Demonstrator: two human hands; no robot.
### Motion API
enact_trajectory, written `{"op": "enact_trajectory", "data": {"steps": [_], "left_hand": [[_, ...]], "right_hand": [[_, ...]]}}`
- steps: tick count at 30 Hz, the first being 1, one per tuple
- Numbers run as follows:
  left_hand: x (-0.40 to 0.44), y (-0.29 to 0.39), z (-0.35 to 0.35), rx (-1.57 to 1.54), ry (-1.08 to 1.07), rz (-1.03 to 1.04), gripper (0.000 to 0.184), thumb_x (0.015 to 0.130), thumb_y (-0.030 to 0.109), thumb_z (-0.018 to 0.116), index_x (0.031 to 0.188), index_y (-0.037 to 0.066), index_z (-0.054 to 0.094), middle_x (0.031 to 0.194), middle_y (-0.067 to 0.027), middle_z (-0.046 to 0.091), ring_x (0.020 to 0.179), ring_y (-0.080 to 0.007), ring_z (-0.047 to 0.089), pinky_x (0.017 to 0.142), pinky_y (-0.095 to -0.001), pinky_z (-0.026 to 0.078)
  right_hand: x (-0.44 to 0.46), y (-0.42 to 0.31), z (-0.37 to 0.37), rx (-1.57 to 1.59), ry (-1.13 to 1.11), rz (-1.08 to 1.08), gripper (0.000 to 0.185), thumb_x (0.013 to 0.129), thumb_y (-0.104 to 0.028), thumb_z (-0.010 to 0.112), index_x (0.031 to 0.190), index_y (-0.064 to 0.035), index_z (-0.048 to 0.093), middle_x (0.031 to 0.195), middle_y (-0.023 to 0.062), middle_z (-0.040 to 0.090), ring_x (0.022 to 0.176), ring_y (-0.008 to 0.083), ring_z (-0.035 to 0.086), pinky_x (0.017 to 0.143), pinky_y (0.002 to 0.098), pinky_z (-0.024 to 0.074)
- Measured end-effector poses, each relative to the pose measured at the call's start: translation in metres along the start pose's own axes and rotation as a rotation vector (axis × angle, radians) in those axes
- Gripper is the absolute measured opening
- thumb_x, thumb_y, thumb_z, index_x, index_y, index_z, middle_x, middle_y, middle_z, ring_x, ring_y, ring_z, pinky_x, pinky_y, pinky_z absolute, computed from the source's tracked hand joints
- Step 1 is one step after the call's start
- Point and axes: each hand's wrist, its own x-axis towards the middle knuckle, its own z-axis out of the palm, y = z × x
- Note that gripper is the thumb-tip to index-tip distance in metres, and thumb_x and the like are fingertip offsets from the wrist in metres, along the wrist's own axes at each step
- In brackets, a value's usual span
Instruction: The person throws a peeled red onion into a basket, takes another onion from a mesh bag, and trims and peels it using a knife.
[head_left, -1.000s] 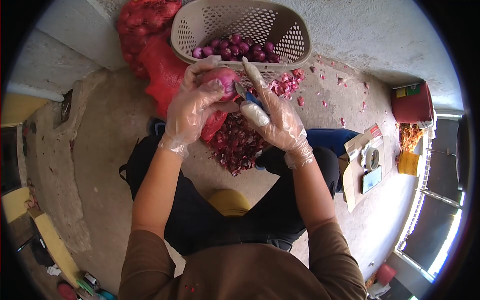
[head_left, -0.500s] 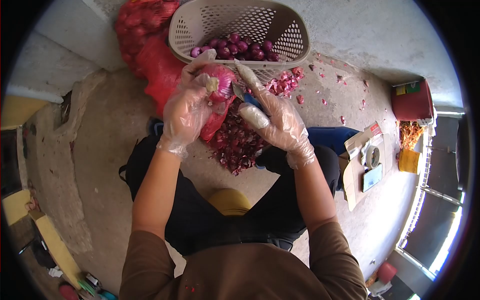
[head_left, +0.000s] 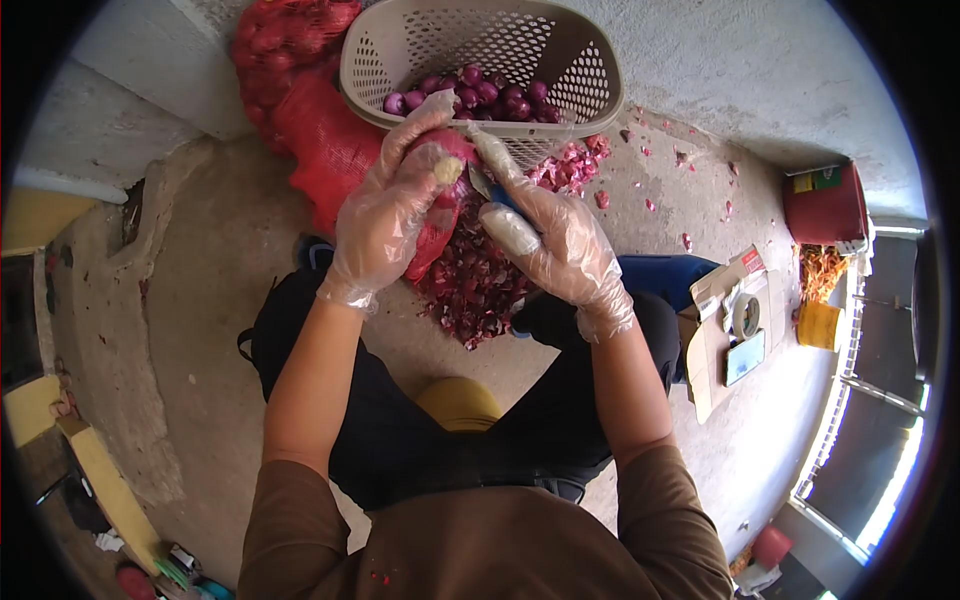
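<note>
My left hand [head_left: 385, 215], in a clear plastic glove, is closed around a red onion [head_left: 448, 185] whose pale root end faces up toward me. In my right hand [head_left: 560, 235], also gloved, is a small knife [head_left: 505, 197] with a blue handle. Its blade lies against or very near the right side of the onion; the glove partly hides the contact. White wrapping covers the right thumb and index finger. Under both hands, a heap of onion skins [head_left: 475, 285] covers the floor. Behind them stands a beige perforated basket [head_left: 400, 45] holding several purple onions [head_left: 487, 92].
Red mesh sacks [head_left: 325, 140] of onions lean at the left of the basket. Skin scraps lie along the wall. To the right are a cardboard piece [head_left: 705, 350] with a tape roll [head_left: 746, 315] and a phone [head_left: 744, 357], plus a red bin [head_left: 825, 207].
My left hand has turned the onion, so its root end has shifted right and toward the knife. The left fingers now cover more of it. My right hand has barely moved.
</note>
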Motion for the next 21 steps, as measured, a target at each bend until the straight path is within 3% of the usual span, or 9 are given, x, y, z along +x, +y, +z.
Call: {"op": "enact_trajectory", "data": {"steps": [5,8,14,17,21], "left_hand": [[0.004,-0.012,-0.013,0.031,-0.098,0.107,0.045,0.098,0.012,0.048,0.141,-0.001,0.047,0.155,-0.0047,0.035,0.135,-0.0149,0.043,0.094,-0.0298,0.053],[-0.001,-0.002,0.0,-0.022,-0.071,-0.006,0.044,0.099,0.016,0.049,0.14,0.001,0.048,0.156,-0.0029,0.033,0.13,-0.0134,0.047,0.082,-0.0321,0.058],[-0.001,0.007,0.002,-0.009,0.024,-0.125,0.046,0.099,0.028,0.054,0.14,0.009,0.05,0.143,0.0007,0.047,0.114,-0.0093,0.052,0.081,-0.0298,0.056],[-0.001,0.009,-0.002,0.146,-0.003,-0.168,0.069,0.098,0.05,0.052,0.147,0.003,0.039,0.149,-0.0076,0.043,0.12,-0.0183,0.055,0.086,-0.0324,0.055],[0.0,0.009,-0.002,0.188,-0.029,-0.089,0.064,0.099,0.05,0.047,0.144,0.005,0.044,0.147,-0.0064,0.044,0.128,-0.0181,0.049,0.092,-0.0329,0.052]], "right_hand": [[0.001,-0.003,-0.004,0.066,-0.011,0.138,0.056,0.099,-0.028,0.057,0.149,-0.0122,0.041,0.127,0.021,0.063,0.119,0.0363,0.06,0.097,0.0381,0.0487],[0.0,-0.002,-0.004,0.079,0.026,0.098,0.058,0.098,-0.03,0.058,0.151,-0.0129,0.039,0.125,0.0216,0.063,0.118,0.0377,0.06,0.096,0.0387,0.0494],[-0.002,0.003,-0.002,0.075,0.04,-0.128,0.067,0.096,-0.032,0.061,0.153,-0.0111,0.033,0.124,0.023,0.063,0.113,0.0413,0.061,0.091,0.0402,0.0514],[-0.004,-0.005,-0.007,0.053,-0.054,-0.016,0.066,0.097,-0.032,0.061,0.153,-0.009,0.033,0.127,0.0223,0.062,0.11,0.0427,0.061,0.09,0.0412,0.0518],[-0.002,-0.004,-0.008,0.123,-0.114,-0.063,0.065,0.097,-0.032,0.061,0.152,-0.0099,0.034,0.128,0.0223,0.061,0.108,0.0433,0.062,0.089,0.0424,0.0523]]}}
